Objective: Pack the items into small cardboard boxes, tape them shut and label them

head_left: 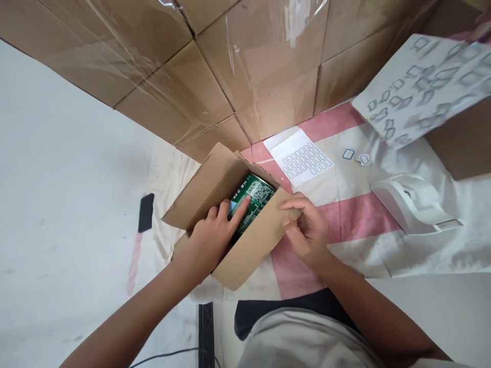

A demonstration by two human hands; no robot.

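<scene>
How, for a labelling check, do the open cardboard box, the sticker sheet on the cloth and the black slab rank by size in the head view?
1. open cardboard box
2. sticker sheet on the cloth
3. black slab

The open box point(249, 245) is plain brown cardboard; the circuit boards point(256, 196) inside are green with white markings. The cloth point(345, 214) beneath shows broad pink and white bands. At one o'clock a white label sheet point(303, 156) carries rows of blue-outlined rectangles.
</scene>
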